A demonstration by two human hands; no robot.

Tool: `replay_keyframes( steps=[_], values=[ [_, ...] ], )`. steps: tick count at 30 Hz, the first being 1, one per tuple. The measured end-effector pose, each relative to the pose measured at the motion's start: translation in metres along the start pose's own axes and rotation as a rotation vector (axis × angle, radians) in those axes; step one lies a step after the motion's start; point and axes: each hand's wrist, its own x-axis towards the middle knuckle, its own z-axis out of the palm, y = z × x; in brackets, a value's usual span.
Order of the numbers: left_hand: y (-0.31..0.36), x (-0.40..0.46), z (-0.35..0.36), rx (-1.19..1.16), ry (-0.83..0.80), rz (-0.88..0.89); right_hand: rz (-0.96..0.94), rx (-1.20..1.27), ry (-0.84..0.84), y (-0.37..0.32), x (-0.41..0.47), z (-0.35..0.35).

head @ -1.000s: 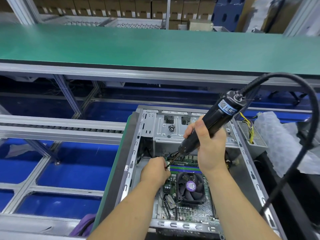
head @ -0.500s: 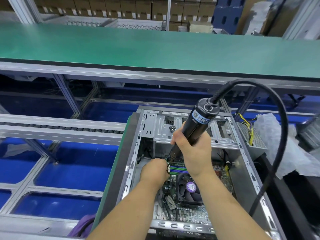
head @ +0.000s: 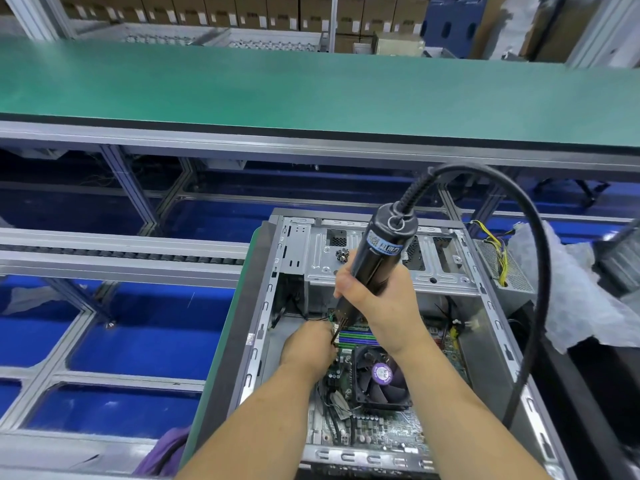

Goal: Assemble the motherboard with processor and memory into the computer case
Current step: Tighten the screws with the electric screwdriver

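While right hand grasps black electric screwdriver at lower centre, tip down at motherboard inside open computer case, left hand beside tip, its finger state hidden.

Green belt; cardboard boxes, perhaps stacked.

No legible text anywhere.

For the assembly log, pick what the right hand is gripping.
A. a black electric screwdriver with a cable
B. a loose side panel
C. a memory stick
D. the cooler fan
A: the right hand wraps the black electric screwdriver, its tip aimed down by the left hand at the motherboard.
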Motion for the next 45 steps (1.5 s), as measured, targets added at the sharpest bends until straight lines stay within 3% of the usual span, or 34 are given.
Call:
replay_keyframes(
  steps=[17,45],
  values=[
    [-0.004,0.007,0.006,-0.257,-0.041,-0.219,0.025,0.057,0.064,0.015,0.003,0.0],
    [-0.006,0.008,0.009,-0.288,-0.015,-0.194,0.029,0.029,0.029,0.018,-0.001,0.006]
  ],
)
